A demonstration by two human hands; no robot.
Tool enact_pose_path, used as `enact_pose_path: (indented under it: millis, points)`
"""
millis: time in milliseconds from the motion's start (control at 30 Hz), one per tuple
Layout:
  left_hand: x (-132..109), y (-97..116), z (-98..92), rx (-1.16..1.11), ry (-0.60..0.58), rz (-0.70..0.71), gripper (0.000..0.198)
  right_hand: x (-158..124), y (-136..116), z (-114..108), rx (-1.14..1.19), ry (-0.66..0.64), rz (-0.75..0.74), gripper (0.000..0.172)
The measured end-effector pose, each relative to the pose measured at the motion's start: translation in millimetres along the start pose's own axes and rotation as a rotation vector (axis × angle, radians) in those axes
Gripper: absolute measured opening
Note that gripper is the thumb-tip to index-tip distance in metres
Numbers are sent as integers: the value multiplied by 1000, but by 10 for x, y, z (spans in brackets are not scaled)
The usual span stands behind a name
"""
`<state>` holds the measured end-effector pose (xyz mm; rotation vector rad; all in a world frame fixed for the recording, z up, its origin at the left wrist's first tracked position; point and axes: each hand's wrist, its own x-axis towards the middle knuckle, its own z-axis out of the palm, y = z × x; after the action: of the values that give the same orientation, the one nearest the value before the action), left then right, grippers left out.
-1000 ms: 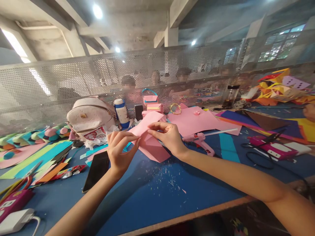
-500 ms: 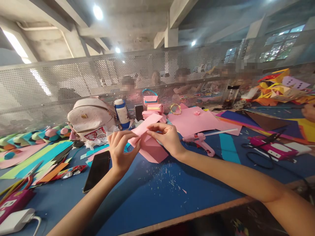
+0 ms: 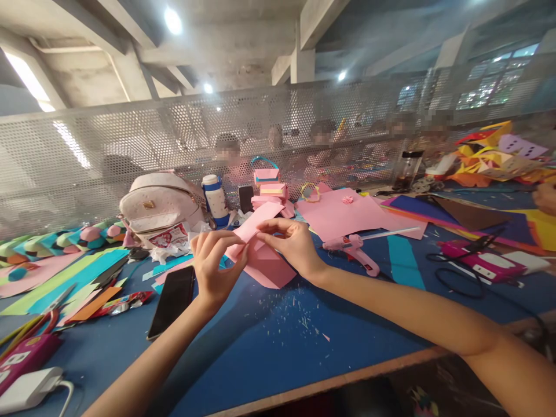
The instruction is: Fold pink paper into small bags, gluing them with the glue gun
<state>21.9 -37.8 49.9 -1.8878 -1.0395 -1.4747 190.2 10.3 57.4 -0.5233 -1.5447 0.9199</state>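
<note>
Far to the left of the grip, a magenta power strip lies near a white charger, with scissors beyond them beside green and blue paper strips. Nearer the grip, on its left and farther back, stands a pale pink backpack; a dark phone lies just left of the left wrist. The left hand pinches the left side of folded pink paper between thumb and forefinger, its other fingers raised. Behind the grip stand a white and blue bottle and, to its right, stacked pink paper boxes. The pink paper sits between the two hands, above the blue tabletop; whether it is one sheet or two is hard to tell. The right hand pinches its upper part, thumb against fingers. Right of the grip come a large pink sheet, a pink glue gun, a blue strip and another person's hand.
</note>
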Motion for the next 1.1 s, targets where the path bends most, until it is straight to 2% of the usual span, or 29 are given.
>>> enact_pose_path:
  millis: [333,633,900,1100]
  points:
    - [-2,19,-5,-32,-2,-35,14,-16,-3,34,12,-24,-21,14]
    - [-8,89,-14,-148,-17,-213,18,-45,-53,100,-8,-87,-90,13]
    - [-18,115,-12,-254,-31,-243,16,-65,-32,111,-38,-127,-154,14]
    - [-19,110,0,-297,-36,-241,18,-44,10,116,12,-157,-110,13]
